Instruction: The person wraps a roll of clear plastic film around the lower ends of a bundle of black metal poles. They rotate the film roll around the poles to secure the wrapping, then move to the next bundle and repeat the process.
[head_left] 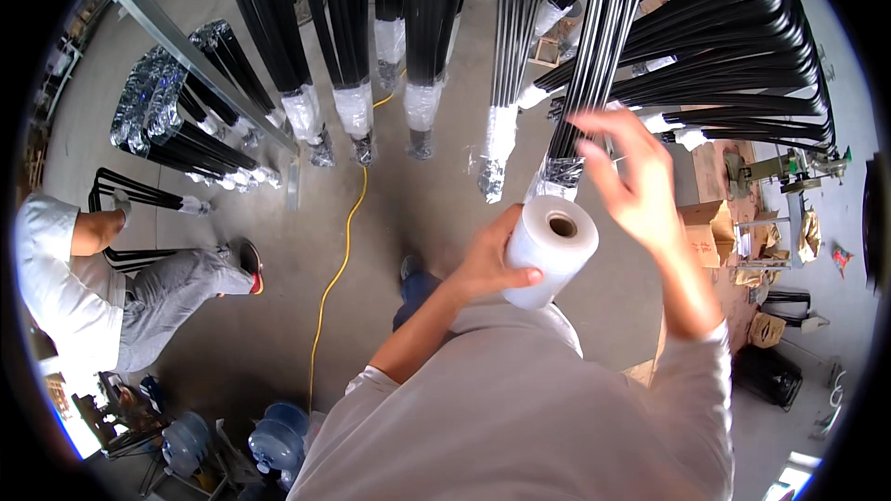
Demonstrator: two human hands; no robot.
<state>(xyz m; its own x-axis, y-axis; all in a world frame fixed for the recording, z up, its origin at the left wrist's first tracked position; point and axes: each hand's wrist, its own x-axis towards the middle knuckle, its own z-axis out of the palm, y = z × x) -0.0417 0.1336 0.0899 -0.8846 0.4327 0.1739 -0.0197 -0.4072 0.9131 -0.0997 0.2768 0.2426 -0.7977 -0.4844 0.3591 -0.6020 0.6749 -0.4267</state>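
Note:
My left hand (487, 258) is closed round a roll of clear stretch film (548, 264), its cardboard core facing up, in front of my body. Raised to the right of the roll is my right hand (642, 187), its fingers apart and slightly blurred, with nothing visible in them. It is beside the lower end of a hanging bundle of black tubes (599, 46), partly overlapping that end. Clear film (560, 187) shows round the bundle's lower end, just behind the roll. Whether the film there still joins the roll cannot be made out.
More black tube bundles (427, 19) with film-wrapped ends hang ahead, and bent ones (742, 46) at right. A yellow cable (327, 297) crosses the floor. Another person (102, 288) is at left, near a metal post (186, 46). Cardboard boxes (710, 232) stand at right, water jugs (278, 436) lower left.

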